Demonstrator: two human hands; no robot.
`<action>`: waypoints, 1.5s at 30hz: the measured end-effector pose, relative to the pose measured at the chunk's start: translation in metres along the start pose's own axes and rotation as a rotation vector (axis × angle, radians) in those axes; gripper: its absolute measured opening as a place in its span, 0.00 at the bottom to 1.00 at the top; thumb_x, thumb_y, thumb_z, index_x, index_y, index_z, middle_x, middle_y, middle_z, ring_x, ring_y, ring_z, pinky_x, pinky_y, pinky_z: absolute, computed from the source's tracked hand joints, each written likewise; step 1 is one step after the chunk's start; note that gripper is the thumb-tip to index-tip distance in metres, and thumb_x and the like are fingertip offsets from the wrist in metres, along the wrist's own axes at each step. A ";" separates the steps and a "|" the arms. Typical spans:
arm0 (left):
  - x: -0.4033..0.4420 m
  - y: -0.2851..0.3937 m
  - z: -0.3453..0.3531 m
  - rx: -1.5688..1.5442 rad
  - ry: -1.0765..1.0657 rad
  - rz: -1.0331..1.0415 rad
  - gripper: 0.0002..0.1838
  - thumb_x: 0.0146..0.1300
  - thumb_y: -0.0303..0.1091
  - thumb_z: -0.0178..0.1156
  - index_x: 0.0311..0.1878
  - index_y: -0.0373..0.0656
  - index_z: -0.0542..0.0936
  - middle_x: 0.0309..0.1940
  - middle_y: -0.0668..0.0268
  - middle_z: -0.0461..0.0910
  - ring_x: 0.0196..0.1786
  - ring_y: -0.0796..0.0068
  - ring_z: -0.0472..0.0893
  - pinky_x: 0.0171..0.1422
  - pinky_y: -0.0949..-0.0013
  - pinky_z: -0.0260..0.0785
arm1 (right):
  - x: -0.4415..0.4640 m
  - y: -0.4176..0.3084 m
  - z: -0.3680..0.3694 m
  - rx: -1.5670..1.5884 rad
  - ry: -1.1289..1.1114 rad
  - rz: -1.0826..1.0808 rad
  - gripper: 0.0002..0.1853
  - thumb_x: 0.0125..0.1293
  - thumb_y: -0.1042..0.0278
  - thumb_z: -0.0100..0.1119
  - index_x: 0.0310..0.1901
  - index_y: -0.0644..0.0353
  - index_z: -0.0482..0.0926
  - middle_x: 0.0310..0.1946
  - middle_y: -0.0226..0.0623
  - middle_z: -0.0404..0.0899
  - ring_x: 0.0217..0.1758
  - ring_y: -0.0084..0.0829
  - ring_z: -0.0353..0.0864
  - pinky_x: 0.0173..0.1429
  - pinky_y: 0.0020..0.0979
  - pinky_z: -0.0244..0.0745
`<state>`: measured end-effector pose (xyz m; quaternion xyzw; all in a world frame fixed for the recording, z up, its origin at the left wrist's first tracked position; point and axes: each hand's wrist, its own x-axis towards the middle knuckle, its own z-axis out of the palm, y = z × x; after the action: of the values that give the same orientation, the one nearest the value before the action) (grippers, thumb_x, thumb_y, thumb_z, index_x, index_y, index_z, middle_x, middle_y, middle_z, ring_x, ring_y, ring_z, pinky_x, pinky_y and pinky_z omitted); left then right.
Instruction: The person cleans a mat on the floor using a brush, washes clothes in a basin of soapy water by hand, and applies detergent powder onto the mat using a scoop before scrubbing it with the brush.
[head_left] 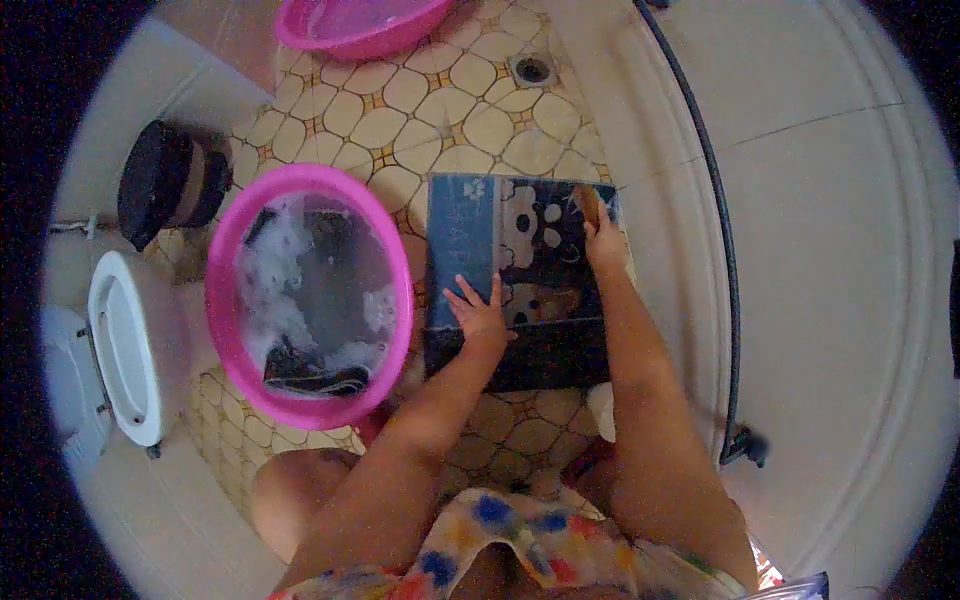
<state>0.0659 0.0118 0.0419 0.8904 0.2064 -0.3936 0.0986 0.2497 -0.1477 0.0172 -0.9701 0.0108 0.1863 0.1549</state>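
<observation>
A blue and black mat [465,225] with pale animal shapes lies flat on the tiled floor. My left hand [480,318] rests on its middle left part, fingers spread and nothing in them. At the mat's upper right, my right hand [604,245] is closed round a brown brush [588,207], which touches the mat near its corner. To the left stands a pink basin [404,290] with soapy water, white suds [283,260] and a dark cloth [300,375] partly under the water.
A second pink basin [370,42] stands at the top, near a floor drain [533,70]. On the left are a white toilet [125,350] and a dark bin-like object [165,185]. A black hose [715,190] runs along the right wall.
</observation>
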 end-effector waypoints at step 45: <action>0.024 -0.004 0.042 0.030 0.151 0.089 0.65 0.39 0.64 0.69 0.72 0.65 0.33 0.68 0.32 0.26 0.67 0.20 0.37 0.70 0.39 0.43 | 0.009 0.031 0.017 0.002 0.232 0.059 0.36 0.66 0.57 0.52 0.71 0.42 0.45 0.53 0.61 0.68 0.56 0.57 0.69 0.57 0.47 0.67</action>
<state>0.0510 0.0086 -0.0039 0.9272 0.1676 -0.3236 0.0867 0.2491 -0.1715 -0.0101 -0.9843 0.0574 0.0770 0.1479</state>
